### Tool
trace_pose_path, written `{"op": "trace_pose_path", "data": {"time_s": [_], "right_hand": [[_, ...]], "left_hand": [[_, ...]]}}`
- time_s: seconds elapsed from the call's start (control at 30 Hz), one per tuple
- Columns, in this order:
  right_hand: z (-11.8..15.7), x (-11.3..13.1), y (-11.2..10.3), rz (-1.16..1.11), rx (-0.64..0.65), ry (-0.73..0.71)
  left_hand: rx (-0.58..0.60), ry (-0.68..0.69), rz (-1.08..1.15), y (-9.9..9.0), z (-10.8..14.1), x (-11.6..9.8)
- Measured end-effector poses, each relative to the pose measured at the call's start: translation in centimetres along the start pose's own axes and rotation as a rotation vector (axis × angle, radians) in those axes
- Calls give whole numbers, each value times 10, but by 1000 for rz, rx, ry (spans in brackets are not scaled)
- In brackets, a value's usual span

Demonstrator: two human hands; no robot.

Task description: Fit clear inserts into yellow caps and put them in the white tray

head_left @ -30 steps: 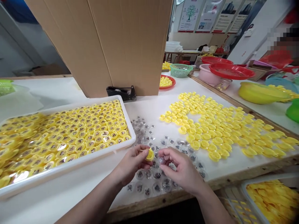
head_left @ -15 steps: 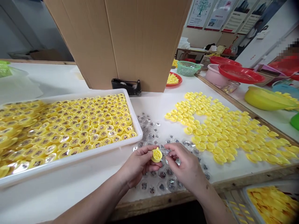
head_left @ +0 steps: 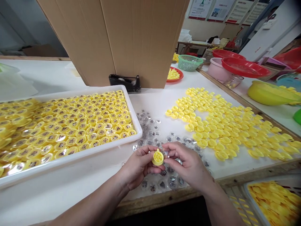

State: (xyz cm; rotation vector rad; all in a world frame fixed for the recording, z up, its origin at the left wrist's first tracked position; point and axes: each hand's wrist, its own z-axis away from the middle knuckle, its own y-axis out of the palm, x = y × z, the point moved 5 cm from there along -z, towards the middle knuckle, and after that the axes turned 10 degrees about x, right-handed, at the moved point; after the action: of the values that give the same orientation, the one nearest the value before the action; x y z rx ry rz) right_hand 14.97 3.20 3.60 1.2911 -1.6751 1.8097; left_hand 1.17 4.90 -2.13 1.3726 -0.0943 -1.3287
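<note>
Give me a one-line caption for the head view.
Left hand holds a yellow plastic cap, right hand close beside it, over scattered clear plastic capsules.

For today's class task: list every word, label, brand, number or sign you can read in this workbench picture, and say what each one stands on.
No text can be read anywhere in this view.
The wall posters carry printed lines, too small and blurred to read.
The yellow plastic cap in the left hand shows no lettering.
The clear capsules show dark pictures, with no legible words.
The black tape dispenser shows no readable label.
</note>
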Motion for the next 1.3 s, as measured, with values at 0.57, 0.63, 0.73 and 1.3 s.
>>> {"op": "trace_pose_path", "data": {"time_s": [0.57,0.63,0.73,1.3], "right_hand": [[4,-3,1,-101,-80,50],[2,5,-1,-28,-94,-28],[1,10,1,11,-81,-31],[5,14,4,286,-104,-16]], "left_hand": [[19,55,57,0,0,-2],[28,60,61,0,0,-3],[47,71,71,1,0,-2],[51,124,66,3,2,0]]}}
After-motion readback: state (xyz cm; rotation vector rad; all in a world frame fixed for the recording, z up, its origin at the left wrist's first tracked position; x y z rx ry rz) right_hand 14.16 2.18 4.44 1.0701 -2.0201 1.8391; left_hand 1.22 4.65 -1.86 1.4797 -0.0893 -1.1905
